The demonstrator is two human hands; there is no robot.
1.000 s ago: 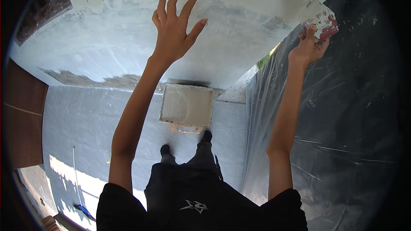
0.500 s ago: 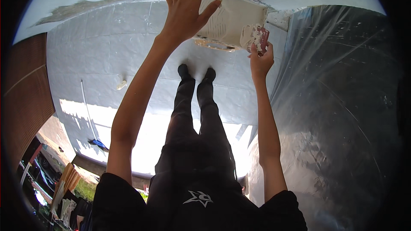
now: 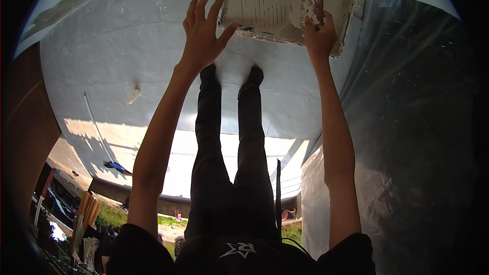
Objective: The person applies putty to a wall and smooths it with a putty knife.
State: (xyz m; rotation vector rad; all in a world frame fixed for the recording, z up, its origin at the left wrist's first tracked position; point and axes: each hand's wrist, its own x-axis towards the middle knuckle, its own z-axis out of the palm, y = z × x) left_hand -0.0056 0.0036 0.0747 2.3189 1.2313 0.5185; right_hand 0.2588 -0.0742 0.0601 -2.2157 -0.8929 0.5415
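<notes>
Pale wall (image 3: 52, 11) seems part-coated — right hand (image 3: 321, 36) grips white-crusted maroon scraper (image 3: 317, 8) toward paste-filled rectangular tray's (image 3: 349, 15) right edge; left hand (image 3: 201, 39) spread, empty.

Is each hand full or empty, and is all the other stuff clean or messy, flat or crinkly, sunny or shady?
Red tool: messy, blotched with pale smears.
Right hand: full, closed on the red tool.
Left hand: open, fingers spread, looks empty.
Tray: messy, pale inside with lines.
Plastic sheet: crinkly, shiny.
Floor: part sunny, part shady.
</notes>
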